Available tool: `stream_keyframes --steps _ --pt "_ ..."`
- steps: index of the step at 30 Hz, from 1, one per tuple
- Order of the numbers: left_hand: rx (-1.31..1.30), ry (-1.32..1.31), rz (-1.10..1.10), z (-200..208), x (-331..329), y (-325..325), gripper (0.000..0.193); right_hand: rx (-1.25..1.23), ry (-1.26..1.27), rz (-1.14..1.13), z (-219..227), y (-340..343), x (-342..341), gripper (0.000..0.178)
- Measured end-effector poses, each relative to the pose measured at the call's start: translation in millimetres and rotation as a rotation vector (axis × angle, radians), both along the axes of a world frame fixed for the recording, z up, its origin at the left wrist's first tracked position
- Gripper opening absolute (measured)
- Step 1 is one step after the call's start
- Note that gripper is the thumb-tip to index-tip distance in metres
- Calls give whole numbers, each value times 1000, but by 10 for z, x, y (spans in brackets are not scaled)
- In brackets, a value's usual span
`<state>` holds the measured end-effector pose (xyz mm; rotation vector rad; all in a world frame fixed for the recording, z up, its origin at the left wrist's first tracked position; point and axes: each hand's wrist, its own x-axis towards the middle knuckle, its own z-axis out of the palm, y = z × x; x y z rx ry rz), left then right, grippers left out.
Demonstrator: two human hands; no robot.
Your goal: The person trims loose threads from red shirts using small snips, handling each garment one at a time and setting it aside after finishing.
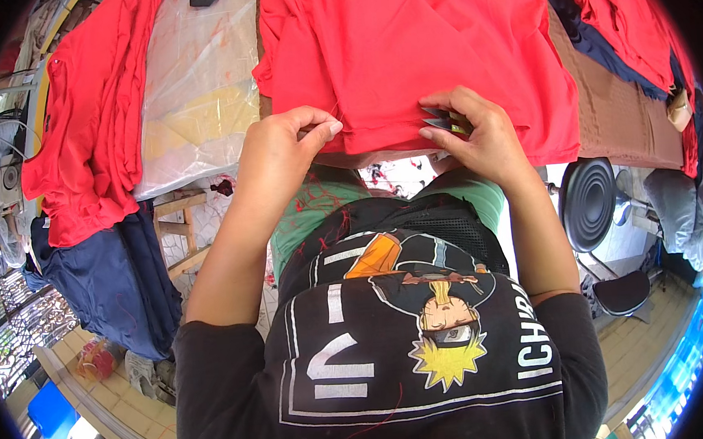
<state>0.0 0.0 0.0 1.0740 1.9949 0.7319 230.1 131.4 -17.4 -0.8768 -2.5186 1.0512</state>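
A red garment (422,59) lies spread in front of me, its near edge hanging over the side of the work surface. My left hand (289,142) is at the garment's left near edge, thumb and forefinger pinched together on a thin red thread (336,109). Curled around a small pair of thread snips (447,123), my right hand (484,133) is by the right part of the same edge. The snips' dark blades point left, over the red cloth. Part of their body is hidden by my fingers.
At left, another red garment (91,115) and dark blue cloth (115,277) hang beside a plastic-wrapped package (196,92). Brown cardboard (621,111) and more red and navy clothes (627,21) are at right. A round black stool seat (588,204) stands below.
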Motion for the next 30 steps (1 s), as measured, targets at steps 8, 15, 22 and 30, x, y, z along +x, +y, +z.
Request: stream_keyframes --steps 8,15,22,30 --pt "257 -355 -27 26 -99 -15 20 193 296 149 130 -37 -462 20" --pt "272 -432 -18 25 -71 8 21 292 293 209 110 -45 -580 15" --pt "296 -444 -19 -27 -79 15 21 281 281 136 91 -16 -591 16" --pt "283 -435 -29 -14 -63 14 20 321 293 149 15 17 -653 16"
